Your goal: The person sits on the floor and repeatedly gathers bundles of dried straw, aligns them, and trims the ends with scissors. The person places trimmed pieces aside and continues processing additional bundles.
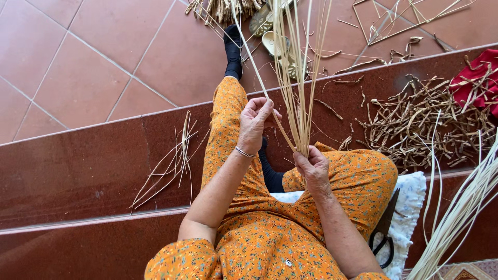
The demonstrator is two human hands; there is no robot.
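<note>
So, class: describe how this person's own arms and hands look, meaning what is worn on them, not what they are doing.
Both arms are bare from short orange sleeves printed with small flowers, the same cloth as the dress. The left hand has a thin silver chain bracelet at the wrist. The right hand wears no bracelet that shows. No gloves; rings cannot be made out.

Home doorstep used as craft spot: polished red stone steps (78, 171), terracotta floor tiles (104, 57), straw scraps (420, 122) strewn about, sandals (272, 44) left nearby, cushion (412, 194) and scissors (384, 233) on step.
</note>
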